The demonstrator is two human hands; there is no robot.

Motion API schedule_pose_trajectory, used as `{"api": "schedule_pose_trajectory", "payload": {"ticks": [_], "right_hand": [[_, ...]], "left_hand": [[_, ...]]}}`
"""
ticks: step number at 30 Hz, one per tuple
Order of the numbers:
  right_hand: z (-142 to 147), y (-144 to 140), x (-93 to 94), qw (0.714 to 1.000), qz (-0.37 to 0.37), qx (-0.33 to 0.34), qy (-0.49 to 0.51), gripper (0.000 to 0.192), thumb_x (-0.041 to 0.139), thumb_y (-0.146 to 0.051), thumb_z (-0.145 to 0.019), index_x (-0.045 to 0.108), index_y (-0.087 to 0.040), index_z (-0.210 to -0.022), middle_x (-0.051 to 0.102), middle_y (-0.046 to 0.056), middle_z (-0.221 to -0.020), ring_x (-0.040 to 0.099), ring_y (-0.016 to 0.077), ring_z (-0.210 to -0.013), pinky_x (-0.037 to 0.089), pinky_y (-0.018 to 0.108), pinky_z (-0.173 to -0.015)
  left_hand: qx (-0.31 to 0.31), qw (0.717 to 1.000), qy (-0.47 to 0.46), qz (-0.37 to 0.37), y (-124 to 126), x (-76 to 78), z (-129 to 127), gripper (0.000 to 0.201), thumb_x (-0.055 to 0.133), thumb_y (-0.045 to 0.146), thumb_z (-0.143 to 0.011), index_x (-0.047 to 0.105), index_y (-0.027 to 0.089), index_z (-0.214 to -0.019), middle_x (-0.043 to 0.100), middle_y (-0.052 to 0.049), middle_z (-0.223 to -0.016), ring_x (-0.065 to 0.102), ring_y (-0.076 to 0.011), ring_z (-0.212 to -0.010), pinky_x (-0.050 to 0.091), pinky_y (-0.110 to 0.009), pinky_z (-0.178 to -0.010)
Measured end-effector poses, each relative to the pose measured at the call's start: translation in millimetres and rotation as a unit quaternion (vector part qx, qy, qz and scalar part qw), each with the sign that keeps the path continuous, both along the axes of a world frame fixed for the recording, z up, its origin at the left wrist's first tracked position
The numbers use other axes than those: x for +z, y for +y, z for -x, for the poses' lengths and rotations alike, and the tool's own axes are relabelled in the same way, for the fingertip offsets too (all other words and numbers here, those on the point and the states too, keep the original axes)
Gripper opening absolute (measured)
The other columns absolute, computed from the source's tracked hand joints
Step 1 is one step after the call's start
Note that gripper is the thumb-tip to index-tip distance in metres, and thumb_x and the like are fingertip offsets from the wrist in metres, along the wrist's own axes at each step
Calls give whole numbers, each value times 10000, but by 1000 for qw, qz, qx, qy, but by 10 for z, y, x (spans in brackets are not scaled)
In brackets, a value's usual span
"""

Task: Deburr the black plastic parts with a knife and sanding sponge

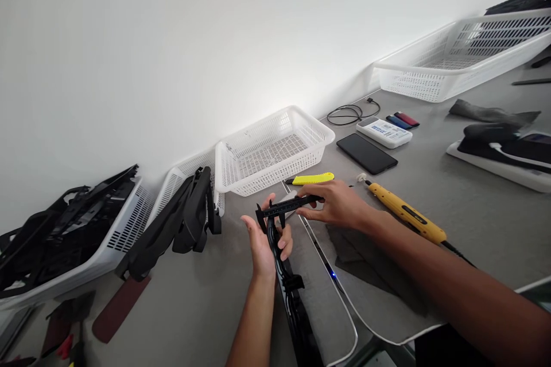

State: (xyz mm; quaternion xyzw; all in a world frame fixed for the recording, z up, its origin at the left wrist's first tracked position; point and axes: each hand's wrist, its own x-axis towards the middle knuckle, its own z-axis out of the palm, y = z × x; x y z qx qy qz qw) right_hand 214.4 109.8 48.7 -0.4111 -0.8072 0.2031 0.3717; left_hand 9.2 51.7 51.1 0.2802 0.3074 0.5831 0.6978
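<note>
Frame centre: my left hand (pixel 264 241) grips a black plastic part (pixel 289 287); my right hand (pixel 336 203) holds a black caliper (pixel 286 206) across it.

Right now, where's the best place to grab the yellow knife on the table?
Take the yellow knife by the middle of its yellow handle, from above. It lies flat and free on the table, just beyond the right hand; the dark tip points left toward the basket, so avoid that end.
</note>
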Motion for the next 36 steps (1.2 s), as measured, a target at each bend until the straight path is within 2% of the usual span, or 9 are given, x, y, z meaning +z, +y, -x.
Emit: {"api": "schedule_pose_trajectory", "payload": {"ticks": [3, 7, 10, 15, 21, 24, 27, 31, 36], "right_hand": [[25, -4, -32, 1000, -5, -3, 0, 186, 825, -379, -873, 767, -220, -949, 715, -10, -718, 606, 142, -603, 380, 258, -627], [11, 6, -70, 1000, 11, 3, 11, 226, 830, -422, -890, 738, -216, -893, 695, -14, -697, 593, 141, -601, 374, 255, -613], [-14, 11, -83, 1000, 26, -7, 10, 291, 809, -487, -902, 722, -214, -854, 671, -15, -668, 567, 142, -594, 358, 257, -598], [-18, -2, -85, 999, 29, -19, 4, 357, 750, -563, -923, 715, -214, -858, 651, -14, -642, 528, 139, -562, 361, 266, -578], [-5, -29, -45, 996, 25, -64, 57, 309, 696, -510, -943, 674, -211, -870, 689, 16, -690, 598, 172, -595, 442, 287, -616], [0, -37, -11, 992, 34, -73, 93, 319, 689, -527, -940, 661, -211, -904, 697, 23, -716, 613, 184, -611, 451, 290, -608], [9, -26, -16, 992, 56, -66, 90, 384, 618, -578, -985, 673, -209, -1079, 599, -24, -630, 538, 175, -564, 407, 284, -562], [10, 15, -80, 996, 88, -25, 12, 480, 553, -631, -1010, 732, -200, -1122, 551, -26, -592, 529, 186, -556, 381, 288, -549], [10, -27, -86, 977, 147, 19, -154, 461, 731, -633, -898, 816, -242, -1126, 757, 68, -821, 695, 265, -733, 473, 334, -656]], "left_hand": [[6, 1000, 2, -6, 6, -15, 11, 754, 697, 823, -799, 723, 285, -1328, 684, 4, -824, 339, -59, -408, 284, -174, -265], [-14, 1000, -7, 7, 25, -34, 22, 689, 710, 781, -826, 710, 316, -1335, 788, -76, -1172, 275, -34, -389, 234, -163, -241], [-26, 999, -13, 25, 29, -41, 21, 645, 722, 727, -856, 692, 330, -1364, 719, -113, -1410, 240, -16, -386, 205, -155, -234], [-63, 998, -3, 26, 26, -21, 31, 647, 778, 663, -847, 685, 307, -1379, 663, -141, -1496, 277, 2, -386, 243, -146, -238], [-78, 996, 39, 3, 74, -74, 34, 564, 766, 618, -887, 668, 219, -1274, 783, -178, -1255, 314, 6, -335, 255, -140, -240], [-46, 995, 87, 11, 130, -158, 37, 547, 763, 608, -888, 664, 168, -1197, 810, -96, -882, 321, -22, -308, 310, -158, -239], [9, 995, 88, 35, 182, -240, 72, 504, 760, 586, -880, 666, 154, -1122, 690, 14, -635, 315, -47, -309, 314, -165, -239], [65, 995, 53, 44, 237, -336, 190, 408, 750, 504, -887, 650, 151, -1067, 614, 55, -593, 324, -52, -314, 291, -161, -250], [118, 991, 24, 56, 297, -391, 433, 358, 708, 476, -917, 622, 169, -1081, 524, 96, -577, 320, -59, -323, 278, -162, -259]]}}
